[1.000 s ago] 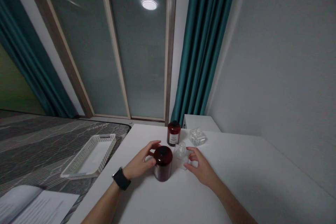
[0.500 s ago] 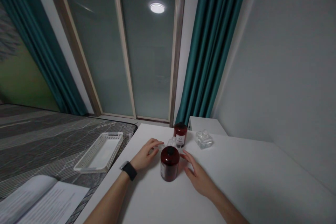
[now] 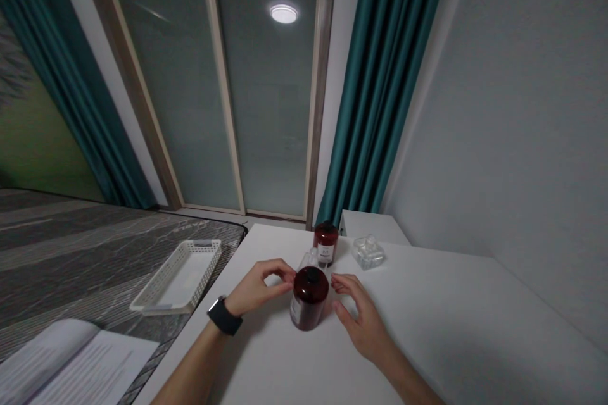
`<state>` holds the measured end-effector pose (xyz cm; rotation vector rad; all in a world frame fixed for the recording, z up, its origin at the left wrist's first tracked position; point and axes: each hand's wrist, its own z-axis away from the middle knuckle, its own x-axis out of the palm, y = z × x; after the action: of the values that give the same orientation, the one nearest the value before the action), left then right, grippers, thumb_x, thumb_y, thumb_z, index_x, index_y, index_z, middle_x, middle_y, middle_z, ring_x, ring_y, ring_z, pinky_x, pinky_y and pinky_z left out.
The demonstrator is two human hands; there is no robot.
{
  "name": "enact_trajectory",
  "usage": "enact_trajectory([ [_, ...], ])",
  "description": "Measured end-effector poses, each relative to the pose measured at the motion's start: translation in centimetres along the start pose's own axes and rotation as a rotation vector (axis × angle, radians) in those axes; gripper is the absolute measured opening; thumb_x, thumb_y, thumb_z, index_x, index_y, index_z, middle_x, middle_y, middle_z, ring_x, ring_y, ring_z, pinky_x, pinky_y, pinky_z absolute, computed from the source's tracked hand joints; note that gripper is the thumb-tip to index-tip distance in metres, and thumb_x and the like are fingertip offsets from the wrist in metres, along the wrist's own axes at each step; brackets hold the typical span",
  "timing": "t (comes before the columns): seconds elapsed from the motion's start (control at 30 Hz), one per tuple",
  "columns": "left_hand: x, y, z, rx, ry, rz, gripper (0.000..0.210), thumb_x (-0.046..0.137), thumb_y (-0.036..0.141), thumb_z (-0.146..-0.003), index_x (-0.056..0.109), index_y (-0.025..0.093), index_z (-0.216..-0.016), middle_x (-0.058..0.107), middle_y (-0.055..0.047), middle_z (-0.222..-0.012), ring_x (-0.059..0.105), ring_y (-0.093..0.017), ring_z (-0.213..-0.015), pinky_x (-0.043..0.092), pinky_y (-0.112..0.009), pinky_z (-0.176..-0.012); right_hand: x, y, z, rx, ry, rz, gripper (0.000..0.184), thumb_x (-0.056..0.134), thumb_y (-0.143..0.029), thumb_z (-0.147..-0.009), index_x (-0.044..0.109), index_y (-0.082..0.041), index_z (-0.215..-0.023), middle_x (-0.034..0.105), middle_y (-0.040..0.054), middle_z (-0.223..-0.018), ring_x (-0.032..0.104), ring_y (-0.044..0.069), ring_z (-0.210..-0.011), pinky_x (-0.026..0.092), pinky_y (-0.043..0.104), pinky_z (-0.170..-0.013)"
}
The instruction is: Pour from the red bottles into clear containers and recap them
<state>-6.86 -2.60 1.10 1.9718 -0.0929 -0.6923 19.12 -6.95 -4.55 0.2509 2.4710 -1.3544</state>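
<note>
A dark red glass bottle (image 3: 308, 304) with a black knob-like cap stands on the white table, leaning slightly right at the top. My left hand (image 3: 261, 286), with a watch at the wrist, has thumb and fingers pinched together at the bottle's upper left edge; exactly what part they grip is hard to see. Close by the bottle's right side, my right hand (image 3: 358, 316) is open, its fingers curved and thumb apart. Behind the bottle are a clear glass or plastic piece (image 3: 311, 257), partly hidden, and a second dark red bottle (image 3: 325, 243) with a white label.
A clear glass-like box (image 3: 368, 252) sits at the back right of the white table (image 3: 427, 316). To the left, a white plastic basket (image 3: 142, 300) and an open book (image 3: 109, 354) lie on a grey patterned surface. Beyond the table are a white cabinet (image 3: 375, 226) and green curtains (image 3: 375, 107).
My left hand has gone from spread fingers to a pinch at the bottle's edge. The near bottle's top has tipped slightly right. My right hand's fingers have curled a little.
</note>
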Motion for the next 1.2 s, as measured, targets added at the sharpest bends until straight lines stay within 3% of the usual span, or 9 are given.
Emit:
enact_trajectory([
  [0.13, 0.9, 0.2, -0.1, -0.008, -0.078, -0.023, 0.021, 0.067, 0.035, -0.088, 0.073, 0.015, -0.09, 0.074, -0.009, -0.091, 0.068, -0.02, -0.084, 0.054, -0.032, -0.081, 0.8, -1.0, -0.1, -0.039, -0.039, -0.054, 0.046, 0.064, -0.034, -0.087, 0.053, -0.027, -0.131, 0.057, 0.01, -0.134, 0.052, 0.028, -0.127, 0.043, 0.043, -0.107],
  [0.27, 1.8, 0.7, -0.3, -0.022, -0.117, -0.002, 0.023, 0.065, 0.035, -0.089, 0.073, 0.015, -0.097, 0.074, -0.009, -0.093, 0.068, -0.02, -0.083, 0.054, -0.031, -0.078, 0.7, -1.5, -0.1, 0.019, -0.101, -0.124, 0.053, 0.069, -0.036, -0.083, 0.05, -0.025, -0.132, 0.058, 0.0107, -0.134, 0.053, 0.029, -0.127, 0.038, 0.047, -0.111],
  [0.4, 2.1, 0.6, -0.3, 0.043, -0.004, -0.123, 0.02, 0.059, 0.031, -0.092, 0.072, 0.016, -0.09, 0.07, -0.007, -0.087, 0.065, -0.019, -0.08, 0.052, -0.03, -0.075, -0.4, -1.1, 0.0, 0.081, -0.114, -0.173, 0.05, 0.066, -0.035, -0.086, 0.049, -0.024, -0.132, 0.058, 0.012, -0.133, 0.054, 0.028, -0.125, 0.038, 0.047, -0.111],
  [0.53, 2.4, -1.1, -0.3, 0.11, 0.182, -0.335, 0.016, 0.055, 0.027, -0.094, 0.067, 0.02, -0.1, 0.067, -0.008, -0.095, 0.062, -0.023, -0.092, 0.051, -0.036, -0.084, -2.5, 0.1, 0.1, 0.082, -0.078, -0.222, 0.049, 0.064, -0.04, -0.088, 0.047, -0.024, -0.132, 0.059, 0.0122, -0.131, 0.056, 0.028, -0.125, 0.042, 0.043, -0.109],
  [0.67, 3.1, -3.1, -0.5, 0.128, 0.206, -0.466, 0.026, 0.059, 0.025, -0.091, 0.062, 0.024, -0.117, 0.061, -0.009, -0.116, 0.056, -0.028, -0.112, 0.047, -0.045, -0.099, -4.2, 0.7, -0.1, 0.113, -0.031, -0.231, 0.049, 0.065, -0.039, -0.087, 0.044, -0.026, -0.129, 0.058, 0.0114, -0.13, 0.054, 0.027, -0.126, 0.043, 0.043, -0.108],
  [0.77, 3.6, -4.0, -1.0, 0.099, 0.25, -0.447, 0.036, 0.063, 0.025, -0.087, 0.056, 0.023, -0.123, 0.056, -0.011, -0.127, 0.051, -0.03, -0.122, 0.043, -0.049, -0.107, -4.5, 0.6, -0.2, 0.145, -0.038, -0.227, 0.047, 0.065, -0.037, -0.086, 0.043, -0.026, -0.127, 0.058, 0.0115, -0.131, 0.052, 0.027, -0.129, 0.041, 0.045, -0.109],
  [0.93, 3.8, -4.6, -2.0, 0.04, 0.156, -0.314, 0.062, 0.069, 0.024, -0.083, 0.043, 0.021, -0.139, 0.047, -0.014, -0.144, 0.043, -0.032, -0.135, 0.033, -0.056, -0.115, -4.2, 0.5, -0.1, 0.129, -0.072, -0.228, 0.046, 0.063, -0.036, -0.088, 0.042, -0.026, -0.128, 0.055, 0.0118, -0.134, 0.052, 0.027, -0.128, 0.04, 0.046, -0.109],
  [1.03, 3.9, -4.9, -2.5, 0.068, 0.082, -0.238, 0.05, 0.069, 0.021, -0.082, 0.052, 0.021, -0.13, 0.051, -0.014, -0.141, 0.046, -0.031, -0.133, 0.033, -0.054, -0.115, -4.1, 0.6, 0.0, 0.114, -0.074, -0.224, 0.046, 0.063, -0.037, -0.089, 0.041, -0.027, -0.129, 0.055, 0.0119, -0.132, 0.054, 0.027, -0.126, 0.041, 0.046, -0.108],
  [1.2, 3.4, -4.9, -2.4, 0.056, 0.088, -0.216, 0.037, 0.073, 0.024, -0.08, 0.058, 0.021, -0.114, 0.055, -0.011, -0.129, 0.051, -0.028, -0.125, 0.04, -0.049, -0.111, -4.0, 0.6, 0.1, 0.126, -0.067, -0.208, 0.047, 0.063, -0.034, -0.089, 0.042, -0.026, -0.13, 0.055, 0.013, -0.133, 0.054, 0.028, -0.125, 0.04, 0.049, -0.109],
])
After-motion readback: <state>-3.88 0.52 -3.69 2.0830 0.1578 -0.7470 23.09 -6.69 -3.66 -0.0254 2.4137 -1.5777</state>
